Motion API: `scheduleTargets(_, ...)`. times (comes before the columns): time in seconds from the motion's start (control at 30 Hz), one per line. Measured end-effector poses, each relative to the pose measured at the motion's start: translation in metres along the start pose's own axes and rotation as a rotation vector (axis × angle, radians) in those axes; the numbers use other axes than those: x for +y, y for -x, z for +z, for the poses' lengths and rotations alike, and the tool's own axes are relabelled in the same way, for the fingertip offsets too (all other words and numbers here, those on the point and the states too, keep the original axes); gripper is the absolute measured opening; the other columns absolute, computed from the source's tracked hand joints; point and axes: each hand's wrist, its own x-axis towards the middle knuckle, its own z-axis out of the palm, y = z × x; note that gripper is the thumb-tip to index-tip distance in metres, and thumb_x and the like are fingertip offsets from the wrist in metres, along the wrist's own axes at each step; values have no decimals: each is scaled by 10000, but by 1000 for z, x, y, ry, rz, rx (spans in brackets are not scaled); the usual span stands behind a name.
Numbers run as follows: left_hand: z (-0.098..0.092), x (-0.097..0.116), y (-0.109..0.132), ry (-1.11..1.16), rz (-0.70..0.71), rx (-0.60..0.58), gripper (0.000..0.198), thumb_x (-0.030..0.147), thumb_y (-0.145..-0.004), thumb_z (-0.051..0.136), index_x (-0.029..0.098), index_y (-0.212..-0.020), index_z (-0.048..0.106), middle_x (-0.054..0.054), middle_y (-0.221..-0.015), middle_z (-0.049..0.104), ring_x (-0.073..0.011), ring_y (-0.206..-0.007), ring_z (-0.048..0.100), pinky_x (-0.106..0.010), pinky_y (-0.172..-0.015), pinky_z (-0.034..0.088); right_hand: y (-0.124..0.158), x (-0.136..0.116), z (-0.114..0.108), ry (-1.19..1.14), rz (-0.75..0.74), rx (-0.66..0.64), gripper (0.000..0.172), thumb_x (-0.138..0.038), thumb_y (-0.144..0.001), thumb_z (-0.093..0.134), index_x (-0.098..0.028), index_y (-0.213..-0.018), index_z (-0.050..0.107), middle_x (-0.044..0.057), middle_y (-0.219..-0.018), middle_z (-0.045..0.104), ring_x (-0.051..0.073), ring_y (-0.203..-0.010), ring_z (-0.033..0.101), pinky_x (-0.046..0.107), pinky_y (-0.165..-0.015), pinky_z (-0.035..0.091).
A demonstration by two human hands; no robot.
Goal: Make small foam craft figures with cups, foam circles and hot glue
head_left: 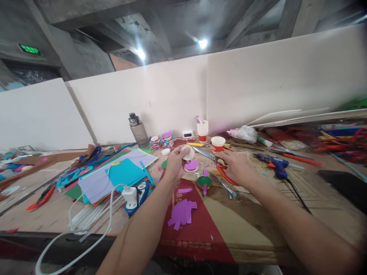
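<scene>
My left hand [177, 159] pinches a small white round piece [188, 153], perhaps the base of a paper cup. In my right hand [237, 166] is a pair of scissors [207, 154] with orange handles, their blades pointing left at the white piece. Whether the blades touch it I cannot tell. Just below lies a purple disc [190, 165] on a white rim. A red ring with a green inside [204, 182] and purple strips across it sits nearer to me. Purple paper strips [183, 213] are piled on the red part of the cardboard.
A red and white paper cup [218, 144] and a cup with pens [202, 131] stand at the back. Left are coloured sheets [126, 172], a power strip [137, 198] with a white cable, and a bottle [138, 130]. A blue glue gun [278, 167] lies right, near a black phone-like slab [344, 187].
</scene>
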Motion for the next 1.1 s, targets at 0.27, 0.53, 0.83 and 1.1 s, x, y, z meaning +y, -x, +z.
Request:
scheduleTargets(0.27,-1,2,-1,10,-4,22,402,336,-495,881,139,-759,650,18,-642,613,-73,-521,507,-187,-422,344,-1,0,-1,56,11,-9,454,-278,-896,504,-277,-1341,593,94,-1133,664,237,-903,637,297,-641,413)
scheduleTargets(0.53,1,-1,1,-24,-32,8,398,327,-483,876,147,-736,626,38,-594,580,-68,-478,483,-192,-406,327,1,0,-5,56,-16,-56,445,-265,-887,516,-279,-1323,600,77,-1114,696,243,-908,649,295,-641,393)
scheduleTargets(0.83,-1,0,-1,74,-59,-8,379,279,-505,869,149,-760,622,24,-651,616,-76,-539,530,-190,-465,381,-3,9,10,-259,15,33,365,-222,-858,513,-203,-1179,687,106,-1120,719,253,-971,660,326,-796,474)
scheduleTargets(1.1,6,-12,3,118,-32,-34,459,260,-482,911,160,-796,591,23,-767,651,-78,-676,589,-189,-613,461,-6,-7,20,-833,192,67,396,-533,-781,643,-175,-947,673,-23,-626,536,130,-531,453,276,-522,386)
